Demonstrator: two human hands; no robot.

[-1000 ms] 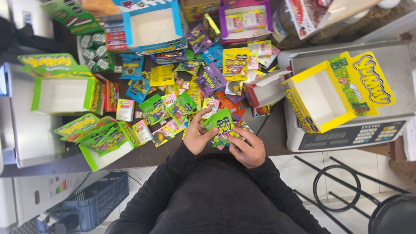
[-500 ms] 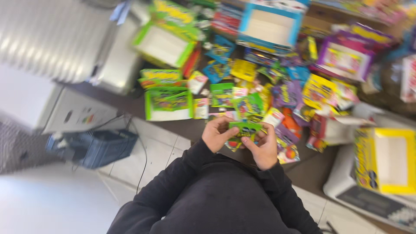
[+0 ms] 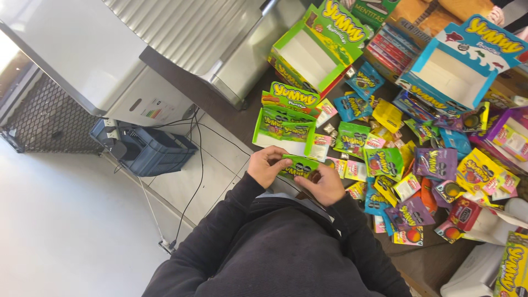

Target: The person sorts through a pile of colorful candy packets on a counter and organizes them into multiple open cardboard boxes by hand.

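Observation:
Both my hands hold a small stack of green candy packets (image 3: 300,166) at the near edge of a dark table. My left hand (image 3: 267,165) grips the stack's left end and my right hand (image 3: 324,183) grips its right end. Just beyond them sits a green display box (image 3: 283,127) with several green packets in it. Many loose packets in green, blue, yellow and purple (image 3: 393,165) lie spread over the table to the right.
An empty green display box (image 3: 316,52) and an empty blue one (image 3: 459,69) stand open at the back. A purple box (image 3: 511,137) is at the right edge. A metal appliance (image 3: 181,38) is at the left, with a blue crate (image 3: 148,148) and cables on the floor.
The view has swung left and tilted, so the table now sits at the right. My hands still hold the green packets and have come closer to the green display box.

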